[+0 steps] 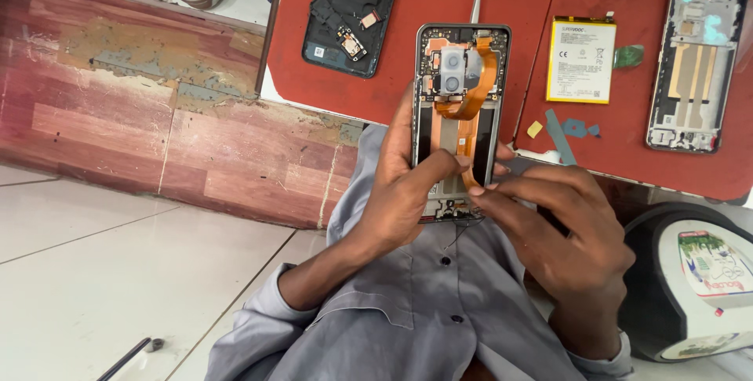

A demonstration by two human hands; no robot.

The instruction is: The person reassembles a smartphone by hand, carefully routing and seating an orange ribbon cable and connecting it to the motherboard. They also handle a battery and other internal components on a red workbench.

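Opened phone [461, 107], back off, orange flex cable [471, 95] exposed, held upright over the lap. Left hand [408, 193] grip clamped on the phone's lower left edge; right hand [561, 232] fingertips pinched together at the cable's bottom end. Battery [580, 59] already out, lying beyond the grip on the red worktop [423, 5]; reassembly looks undone. Second frame [696, 63] further right, back cover [349, 12] further left; open room between.
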